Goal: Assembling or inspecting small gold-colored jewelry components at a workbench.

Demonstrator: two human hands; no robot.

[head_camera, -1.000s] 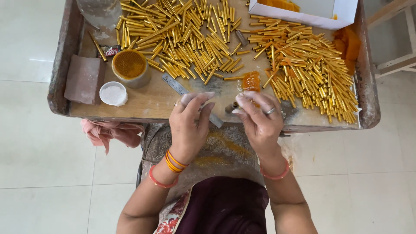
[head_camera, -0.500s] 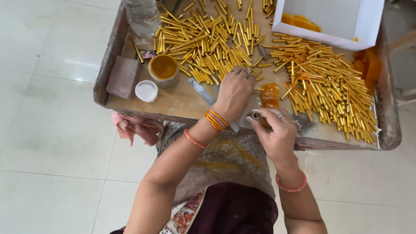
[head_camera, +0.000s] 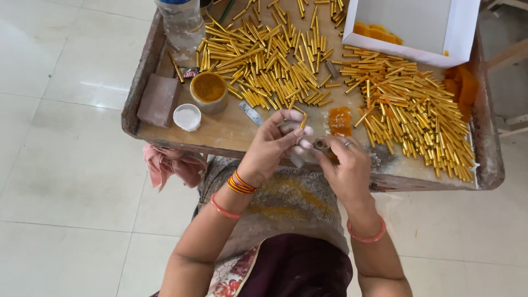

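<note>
My left hand (head_camera: 276,140) pinches a single thin gold tube (head_camera: 303,119) between fingertips, just below the big pile of gold tubes (head_camera: 264,60) at the middle of the wooden tray (head_camera: 144,82). My right hand (head_camera: 344,165), with a ring on one finger, grips a small dark cylindrical piece (head_camera: 320,145) close to the left hand's fingertips. A small heap of orange material (head_camera: 340,121) lies just beyond the right hand. A second pile of gold tubes (head_camera: 415,115) spreads to the right.
A metal cup of orange-yellow powder (head_camera: 208,91), a small white lid (head_camera: 187,116), a pinkish block (head_camera: 158,100) and a clear plastic bottle (head_camera: 180,22) stand on the tray's left. A metal ruler (head_camera: 251,113) lies near my left hand. A white box (head_camera: 412,25) sits at the back right.
My left hand reached up to the middle pile and now holds one gold tube. The right hand stayed near the tray's front edge. The camera view shifted left and closer.
</note>
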